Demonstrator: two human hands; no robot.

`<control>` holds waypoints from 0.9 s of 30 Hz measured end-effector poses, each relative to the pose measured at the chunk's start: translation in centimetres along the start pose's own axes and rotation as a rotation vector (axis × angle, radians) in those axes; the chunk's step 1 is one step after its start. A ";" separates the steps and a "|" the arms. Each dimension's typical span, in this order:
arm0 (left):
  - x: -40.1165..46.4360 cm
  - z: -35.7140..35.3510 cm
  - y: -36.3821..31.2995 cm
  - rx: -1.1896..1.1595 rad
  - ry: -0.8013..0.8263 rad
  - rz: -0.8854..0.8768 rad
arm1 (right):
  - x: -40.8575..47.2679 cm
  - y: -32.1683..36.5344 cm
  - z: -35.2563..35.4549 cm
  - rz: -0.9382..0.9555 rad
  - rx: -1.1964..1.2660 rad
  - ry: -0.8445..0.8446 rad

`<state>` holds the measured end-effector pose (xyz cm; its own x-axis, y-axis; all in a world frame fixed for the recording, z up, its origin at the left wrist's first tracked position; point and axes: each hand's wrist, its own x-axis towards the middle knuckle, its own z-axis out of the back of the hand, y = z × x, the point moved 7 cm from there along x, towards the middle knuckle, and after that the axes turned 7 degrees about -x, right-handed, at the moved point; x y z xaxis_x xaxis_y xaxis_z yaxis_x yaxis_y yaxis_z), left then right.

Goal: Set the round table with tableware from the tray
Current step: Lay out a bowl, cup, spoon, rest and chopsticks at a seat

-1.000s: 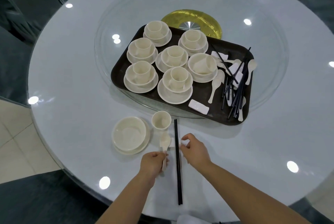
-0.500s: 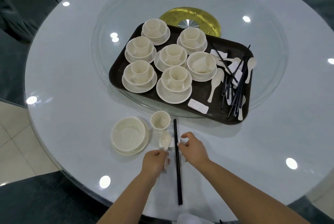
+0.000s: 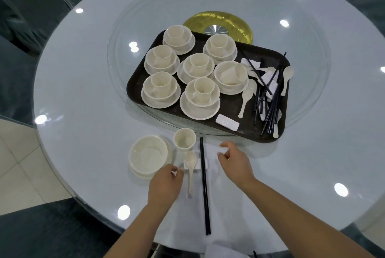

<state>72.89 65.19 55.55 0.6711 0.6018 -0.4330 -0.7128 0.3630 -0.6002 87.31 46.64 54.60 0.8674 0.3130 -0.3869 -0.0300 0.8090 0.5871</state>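
A place setting lies at the near edge of the round table [image 3: 83,99]: a cream bowl on a plate [image 3: 149,156], a small cup [image 3: 184,139], a white spoon [image 3: 190,169] and a pair of black chopsticks [image 3: 204,187], both leaning on a white rest [image 3: 205,164]. My left hand [image 3: 165,184] hovers just left of the spoon's handle, fingers apart, holding nothing. To the right of the chopsticks, my right hand [image 3: 234,163] is lifted and open. The dark tray [image 3: 231,109] holds several cup-and-bowl sets, spoons, chopsticks and rests.
The tray sits on a glass turntable [image 3: 308,91] with a gold hub [image 3: 218,22] at its centre. Dark upholstered chairs [image 3: 41,232] ring the table. Tiled floor shows at the left.
My left hand let go of the spoon and slid left. My right hand left the chopsticks and rest, moved right and opened.
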 end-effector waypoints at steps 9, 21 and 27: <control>0.6 4.3 -4.1 -0.139 -0.136 -0.161 | 0.1 1.5 4.9 0.269 -0.264 -0.232; 1.9 2.2 -3.2 -0.300 0.008 0.024 | -0.4 3.7 -1.4 0.151 0.018 0.271; 2.6 2.1 -3.9 -0.309 -0.003 -0.020 | 0.1 8.8 -2.7 0.221 0.056 0.351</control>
<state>76.98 66.89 58.17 0.6833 0.5991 -0.4174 -0.6032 0.1411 -0.7850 85.72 55.15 57.80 0.6207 0.6347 -0.4604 -0.1611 0.6778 0.7173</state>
